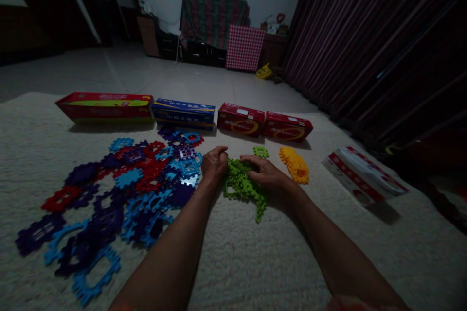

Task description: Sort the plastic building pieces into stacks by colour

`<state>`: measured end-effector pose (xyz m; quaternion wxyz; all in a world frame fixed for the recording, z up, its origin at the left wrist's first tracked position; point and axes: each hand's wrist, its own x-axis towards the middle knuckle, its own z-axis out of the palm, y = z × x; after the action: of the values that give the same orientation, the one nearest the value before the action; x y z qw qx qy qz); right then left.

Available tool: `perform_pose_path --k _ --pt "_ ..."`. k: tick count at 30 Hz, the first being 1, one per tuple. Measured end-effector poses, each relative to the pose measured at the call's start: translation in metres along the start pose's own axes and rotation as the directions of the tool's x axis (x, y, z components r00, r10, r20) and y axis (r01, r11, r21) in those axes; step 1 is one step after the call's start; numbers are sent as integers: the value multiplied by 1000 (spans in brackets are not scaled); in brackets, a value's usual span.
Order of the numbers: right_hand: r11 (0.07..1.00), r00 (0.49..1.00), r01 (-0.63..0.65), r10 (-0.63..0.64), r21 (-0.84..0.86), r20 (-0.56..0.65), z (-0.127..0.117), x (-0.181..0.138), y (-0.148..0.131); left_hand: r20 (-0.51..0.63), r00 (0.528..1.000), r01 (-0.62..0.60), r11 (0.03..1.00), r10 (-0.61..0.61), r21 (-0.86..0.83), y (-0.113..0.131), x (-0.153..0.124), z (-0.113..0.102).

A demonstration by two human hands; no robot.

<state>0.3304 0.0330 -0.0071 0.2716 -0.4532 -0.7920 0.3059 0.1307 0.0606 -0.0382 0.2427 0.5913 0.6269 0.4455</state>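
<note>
My left hand is at the left edge of a pile of green interlocking plastic building pieces, its fingers curled in. Whatever those fingers hold, if anything, is hidden. On the pile's right side rests my right hand, fingers stretched over the green pieces and thumb apart from them. A single green piece lies just beyond that hand. Farther right is a small stack of yellow-orange pieces. To the left, purple pieces, red pieces and light blue pieces lie spread and overlapping.
Along the far side of the pale mat stand a long red-and-green box, a blue box and two dark red boxes. A white-and-red box sits at the right. Beyond are a tiled floor, cloth-draped furniture and a purple curtain.
</note>
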Motion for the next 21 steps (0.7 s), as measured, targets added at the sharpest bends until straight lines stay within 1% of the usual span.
perform_pose_path --k 3,5,8,10,11,12,13,15,16,19,21 --pt "998 999 35 -36 -42 -8 2 0 -6 -23 1000 -2 1000 2 -2 -2 3 1" --pt "999 1000 11 -12 -46 -10 1 -2 -12 -34 999 -6 1000 5 -22 -3 3 2" --pt "995 995 -81 77 -59 -66 -10 -5 -16 -55 998 -16 999 14 -49 -3 2 3" --pt "985 981 -156 145 -77 -129 -20 -7 -14 -62 998 -22 998 18 -64 -2 2 3" --pt "978 974 -192 179 -84 -138 -26 -8 -11 -59 998 -25 997 21 -74 -2 2 2" --pt "971 970 -220 209 -91 -121 -30 -9 -8 -53 998 -28 996 23 -86 -1 3 2" --pt "966 970 -236 229 -102 -77 -34 -10 -5 -44 999 -30 994 26 -102 0 3 1" --pt "960 971 -234 239 -156 17 -39 -12 0 -38 999 -44 989 38 -143 2 4 -1" --pt "955 972 -223 234 -194 33 -40 -13 1 -49 998 -58 985 51 -164 4 4 -2" --pt "928 973 -225 232 -295 -14 -43 -16 1 -127 985 -138 969 114 -206 8 5 -5" --pt "908 970 -227 244 -351 6 -45 -18 -1 -187 971 -189 957 149 -220 9 6 -7"
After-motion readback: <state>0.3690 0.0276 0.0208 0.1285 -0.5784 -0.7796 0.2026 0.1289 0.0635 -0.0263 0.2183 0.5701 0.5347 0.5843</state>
